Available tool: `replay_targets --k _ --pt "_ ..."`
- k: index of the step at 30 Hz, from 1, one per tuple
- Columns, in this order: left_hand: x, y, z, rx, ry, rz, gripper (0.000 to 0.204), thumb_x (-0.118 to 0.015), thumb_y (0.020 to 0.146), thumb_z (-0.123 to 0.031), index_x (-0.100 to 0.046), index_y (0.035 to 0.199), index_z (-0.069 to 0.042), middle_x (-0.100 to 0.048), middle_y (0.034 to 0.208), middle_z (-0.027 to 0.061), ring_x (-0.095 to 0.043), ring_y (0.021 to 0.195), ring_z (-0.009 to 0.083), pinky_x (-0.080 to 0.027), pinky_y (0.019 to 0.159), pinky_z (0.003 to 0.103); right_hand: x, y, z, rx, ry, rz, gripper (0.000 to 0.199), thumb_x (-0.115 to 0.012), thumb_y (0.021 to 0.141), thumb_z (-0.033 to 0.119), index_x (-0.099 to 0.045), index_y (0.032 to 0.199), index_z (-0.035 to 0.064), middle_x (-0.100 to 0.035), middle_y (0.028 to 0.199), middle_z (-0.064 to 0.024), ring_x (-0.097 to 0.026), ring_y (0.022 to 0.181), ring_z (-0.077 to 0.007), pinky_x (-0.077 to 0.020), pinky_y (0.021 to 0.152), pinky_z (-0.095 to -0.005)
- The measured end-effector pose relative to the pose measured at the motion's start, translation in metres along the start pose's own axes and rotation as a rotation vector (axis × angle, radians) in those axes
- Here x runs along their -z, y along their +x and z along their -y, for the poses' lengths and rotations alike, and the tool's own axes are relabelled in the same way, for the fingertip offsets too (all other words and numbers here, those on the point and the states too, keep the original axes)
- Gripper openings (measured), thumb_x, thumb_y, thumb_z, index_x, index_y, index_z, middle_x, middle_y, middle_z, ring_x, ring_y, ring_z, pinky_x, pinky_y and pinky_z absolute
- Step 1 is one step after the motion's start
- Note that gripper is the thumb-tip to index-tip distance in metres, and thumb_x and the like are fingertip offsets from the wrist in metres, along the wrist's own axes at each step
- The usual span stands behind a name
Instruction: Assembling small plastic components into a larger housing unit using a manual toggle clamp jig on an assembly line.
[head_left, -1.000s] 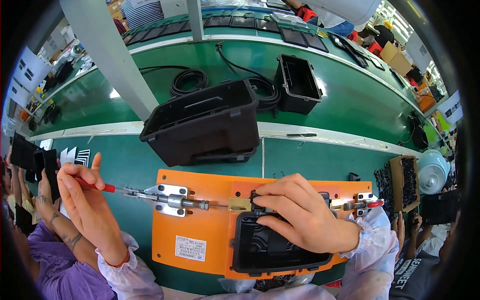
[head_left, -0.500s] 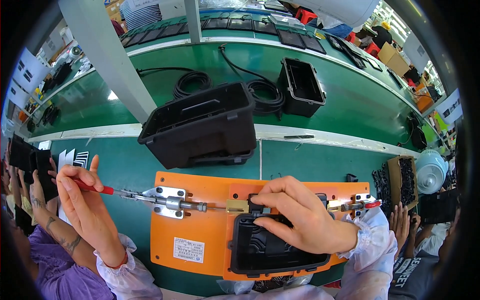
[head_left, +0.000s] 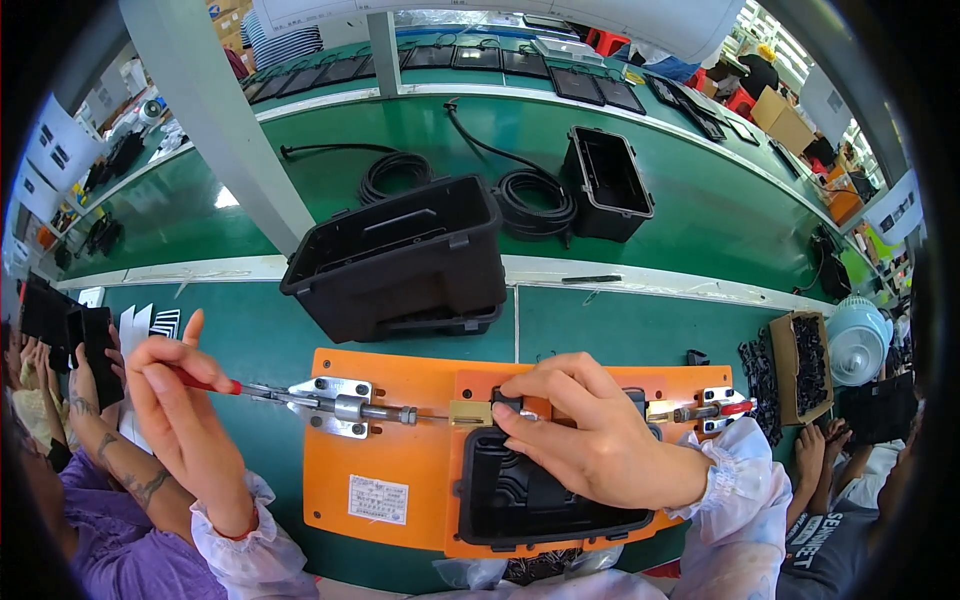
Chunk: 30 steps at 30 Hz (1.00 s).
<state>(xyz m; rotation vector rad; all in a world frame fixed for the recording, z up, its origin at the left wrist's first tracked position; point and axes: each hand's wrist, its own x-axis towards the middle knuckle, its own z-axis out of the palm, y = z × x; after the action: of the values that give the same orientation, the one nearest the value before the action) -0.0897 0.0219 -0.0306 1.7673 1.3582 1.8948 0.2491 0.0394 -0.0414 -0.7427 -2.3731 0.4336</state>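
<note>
My left hand (head_left: 195,430) is curled around the red handle (head_left: 226,386) of a metal push clamp (head_left: 350,408) at the left of an orange fixture board (head_left: 335,470). That clamp's thin rod reaches a brass block (head_left: 470,413). Beside the block, the thumb and forefinger of my right hand (head_left: 610,450) pinch a small black plastic piece (head_left: 504,402), mostly hidden by the fingers. It sits at the far edge of a shallow black plastic case part (head_left: 495,500) lying in the fixture. A second clamp (head_left: 705,411) with a red tip is at the board's right.
Beyond the fixture stand a large black bin (head_left: 400,275) and a smaller black box (head_left: 608,190), with coiled black cables (head_left: 535,205) between. At right are a carton of black parts (head_left: 805,370) and a pale-blue fan (head_left: 858,340). Co-workers' hands (head_left: 812,450) show at both sides.
My right thumb has moved up from the case edge to lie against the small black piece, and the forefinger is lower. My left hand stays on the red handle. The view has shifted slightly.
</note>
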Motion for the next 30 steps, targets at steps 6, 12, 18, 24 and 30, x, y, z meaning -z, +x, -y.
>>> replay_targets --k 6,12,18,24,30 --pt "-0.048 -0.017 -0.021 -0.260 0.212 0.291 0.011 -0.049 0.103 -0.005 -0.059 0.101 -0.002 -0.060 0.077 0.0060 -0.059 0.073 0.0164 -0.037 0.114 0.060 0.008 -0.004 -0.001 -0.033 -0.009 0.026 0.035 -0.081 0.079 0.006 -0.074 0.113 0.0015 -0.062 0.122 -0.0124 -0.057 0.107 -0.0332 -0.0517 0.086 -0.0429" --pt "-0.068 -0.034 -0.021 -0.396 0.435 0.572 0.027 -0.065 0.077 0.010 -0.066 0.100 -0.003 -0.063 0.085 0.0067 -0.064 0.078 0.0242 -0.041 0.110 0.055 0.076 0.023 -0.050 -0.264 -0.487 0.073 0.041 -0.075 0.083 0.008 -0.066 0.122 0.0014 -0.066 0.110 -0.0155 -0.065 0.099 -0.0353 -0.0547 0.084 -0.0427" --pt "-0.075 -0.040 -0.013 -0.429 0.460 0.570 0.023 -0.064 0.081 0.007 -0.065 0.102 -0.005 -0.064 0.090 0.0068 -0.063 0.081 0.0239 -0.046 0.102 0.050 0.093 0.036 -0.194 -0.402 -0.764 0.346 0.036 -0.084 0.078 0.026 -0.072 0.101 0.0013 -0.071 0.104 -0.0176 -0.068 0.098 -0.0351 -0.0547 0.089 -0.0450" --pt "-0.080 -0.040 -0.013 -0.464 0.419 0.544 0.022 -0.065 0.082 0.005 -0.064 0.102 -0.005 -0.063 0.089 0.0073 -0.062 0.081 0.0249 -0.049 0.096 0.048 0.101 0.002 -0.222 -0.369 -0.875 0.158 0.013 -0.075 0.075 0.013 -0.071 0.086 0.0062 -0.073 0.084 -0.0141 -0.069 0.088 -0.0337 -0.0556 0.083 -0.0441" --pt "-0.072 -0.033 -0.016 -0.472 0.453 0.533 0.021 -0.067 0.083 0.004 -0.064 0.102 -0.004 -0.062 0.088 0.0084 -0.061 0.081 0.0261 -0.050 0.093 0.049 0.123 -0.034 -0.135 -0.120 -0.757 0.150 0.011 -0.067 0.079 0.009 -0.068 0.089 0.0051 -0.069 0.088 -0.0076 -0.064 0.089 -0.0281 -0.0550 0.077 -0.0387"
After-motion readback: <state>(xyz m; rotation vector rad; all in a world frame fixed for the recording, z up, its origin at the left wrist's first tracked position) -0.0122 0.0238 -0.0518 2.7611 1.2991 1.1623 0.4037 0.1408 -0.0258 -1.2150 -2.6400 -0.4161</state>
